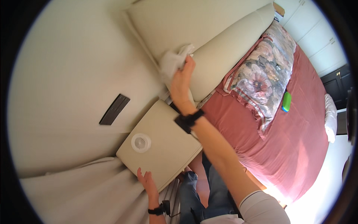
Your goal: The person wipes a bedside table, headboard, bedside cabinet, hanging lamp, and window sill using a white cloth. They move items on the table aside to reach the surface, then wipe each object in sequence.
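My right hand (pixel 182 82) is shut on a crumpled white cloth (pixel 172 63), slightly blurred, at the side edge of the cream upholstered headboard (pixel 167 30). Below the headboard's flat panel runs a thick, rounded cream bolster (pixel 232 47). Lower in the view, my left hand (pixel 147 182) has its fingers apart and holds nothing. It is over the near edge of a cream bedside table (pixel 170 140), by the curtain; whether it touches the top I cannot tell. A round white device with a slotted grille (pixel 141 143) stands on that table.
A dark switch plate (pixel 114 109) is on the wall above the bedside table. A pale curtain (pixel 84 193) hangs at lower left. The bed's dusty-red sheet (pixel 277 151) bears a floral pillow (pixel 260 78) and a green-and-blue object (pixel 286 101). White cabinet doors (pixel 313 30) stand beyond.
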Motion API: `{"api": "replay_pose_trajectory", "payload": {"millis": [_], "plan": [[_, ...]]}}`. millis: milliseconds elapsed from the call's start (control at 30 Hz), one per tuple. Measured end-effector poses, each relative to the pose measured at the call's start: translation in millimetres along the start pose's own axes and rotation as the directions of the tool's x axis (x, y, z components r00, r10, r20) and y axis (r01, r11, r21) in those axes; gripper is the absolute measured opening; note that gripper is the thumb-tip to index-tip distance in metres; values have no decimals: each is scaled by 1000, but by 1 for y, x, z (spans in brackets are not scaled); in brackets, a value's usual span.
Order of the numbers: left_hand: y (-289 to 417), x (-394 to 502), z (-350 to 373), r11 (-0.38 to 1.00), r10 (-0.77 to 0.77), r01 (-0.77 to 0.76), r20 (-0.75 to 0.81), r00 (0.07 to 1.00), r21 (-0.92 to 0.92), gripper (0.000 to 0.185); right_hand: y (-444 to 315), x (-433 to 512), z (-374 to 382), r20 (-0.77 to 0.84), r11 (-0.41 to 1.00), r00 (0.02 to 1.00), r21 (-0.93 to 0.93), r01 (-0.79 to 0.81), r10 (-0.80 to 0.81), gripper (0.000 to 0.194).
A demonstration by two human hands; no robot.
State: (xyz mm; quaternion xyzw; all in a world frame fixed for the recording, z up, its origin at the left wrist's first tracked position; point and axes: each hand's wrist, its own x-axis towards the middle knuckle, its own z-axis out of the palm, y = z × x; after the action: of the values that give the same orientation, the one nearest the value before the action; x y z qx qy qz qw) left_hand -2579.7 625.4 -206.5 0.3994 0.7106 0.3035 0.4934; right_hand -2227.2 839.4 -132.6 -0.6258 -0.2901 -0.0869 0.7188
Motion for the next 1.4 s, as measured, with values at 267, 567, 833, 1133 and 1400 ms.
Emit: {"api": "replay_pose_trajectory", "payload": {"millis": [267, 567, 833, 1133, 1400], "plan": [[60, 1, 73, 968, 212, -219, 74, 975, 120, 61, 106, -52, -40, 470, 993, 875, 28, 115, -114, 54], [207, 14, 169, 512, 791, -798, 189, 582, 316, 62, 207, -82, -171, 678, 850, 517, -463, -253, 523, 39], [290, -2, 177, 134, 926, -820, 225, 304, 557, 49, 128, 61, -169, 226, 559, 651, 360, -747, 724, 29], [338, 3, 184, 24, 939, -708, 227, 259, 706, 54, 147, 105, -88, 690, 756, 498, 110, 645, -525, 32], [346, 50, 237, 118, 946, -779, 168, 276, 616, 82, 231, 211, -124, 791, 730, 393, 97, 677, -469, 37]]}}
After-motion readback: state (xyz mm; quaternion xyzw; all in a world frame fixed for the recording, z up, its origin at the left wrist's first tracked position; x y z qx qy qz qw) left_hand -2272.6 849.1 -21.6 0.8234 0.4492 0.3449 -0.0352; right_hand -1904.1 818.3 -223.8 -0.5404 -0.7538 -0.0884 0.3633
